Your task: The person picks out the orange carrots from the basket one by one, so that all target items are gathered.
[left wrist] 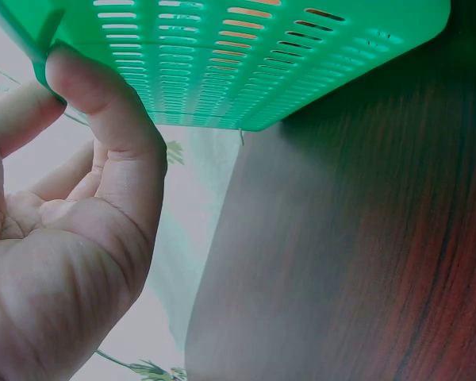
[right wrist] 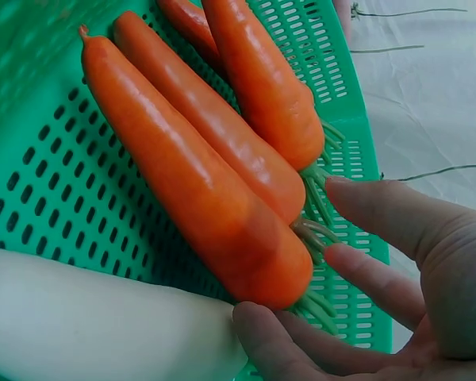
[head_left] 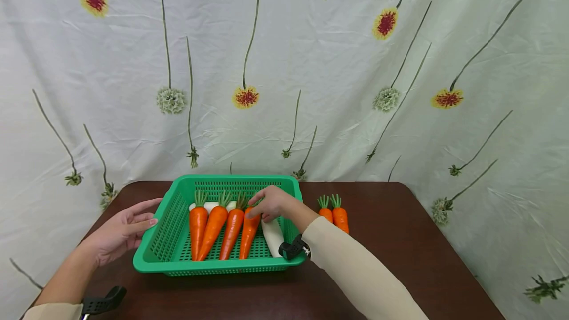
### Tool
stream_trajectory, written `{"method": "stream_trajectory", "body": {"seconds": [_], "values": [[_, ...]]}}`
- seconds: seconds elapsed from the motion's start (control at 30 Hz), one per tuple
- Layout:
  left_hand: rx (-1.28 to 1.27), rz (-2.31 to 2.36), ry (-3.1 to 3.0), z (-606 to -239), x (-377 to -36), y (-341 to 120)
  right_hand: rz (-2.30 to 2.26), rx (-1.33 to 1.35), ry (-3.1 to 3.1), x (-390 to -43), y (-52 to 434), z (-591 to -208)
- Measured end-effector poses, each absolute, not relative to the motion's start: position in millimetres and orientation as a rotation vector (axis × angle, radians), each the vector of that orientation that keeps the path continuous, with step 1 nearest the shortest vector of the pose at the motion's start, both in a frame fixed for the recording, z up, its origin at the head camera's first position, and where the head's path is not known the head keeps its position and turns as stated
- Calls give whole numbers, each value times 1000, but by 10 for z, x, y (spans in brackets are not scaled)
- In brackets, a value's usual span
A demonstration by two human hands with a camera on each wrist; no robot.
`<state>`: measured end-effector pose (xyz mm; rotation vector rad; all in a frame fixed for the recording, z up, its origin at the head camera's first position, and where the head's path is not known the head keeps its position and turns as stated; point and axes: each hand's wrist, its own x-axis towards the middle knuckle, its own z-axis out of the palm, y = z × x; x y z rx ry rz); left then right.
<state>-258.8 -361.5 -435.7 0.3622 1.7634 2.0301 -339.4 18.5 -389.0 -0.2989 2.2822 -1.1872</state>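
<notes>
A green plastic basket (head_left: 218,265) stands on the table, holding several orange carrots (head_left: 197,226) side by side with green tops toward the far wall. A white radish (head_left: 272,237) lies at their right; white pieces (head_left: 213,206) show behind the carrot tops. My left hand (head_left: 122,231) pinches the basket's left rim between thumb and finger, as the left wrist view shows. Over the rightmost carrot (right wrist: 198,182) is my right hand (head_left: 273,202), fingers spread and loosely bent near its green top. One fingertip (right wrist: 258,325) is close to the carrot and the radish end; contact is unclear.
Two more carrots (head_left: 340,216) lie on the dark brown table (head_left: 391,251) right of the basket, partly hidden by the right sleeve (head_left: 351,260). Behind the table hangs a white cloth (head_left: 284,63) printed with flowers.
</notes>
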Motion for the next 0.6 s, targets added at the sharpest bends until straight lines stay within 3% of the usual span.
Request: {"method": "stream_trajectory", "body": {"seconds": [0.6], "values": [[365,2029,1762,-4350,-2582,-3616,-1081,-280,2332,-3405,73,-3915]]}}
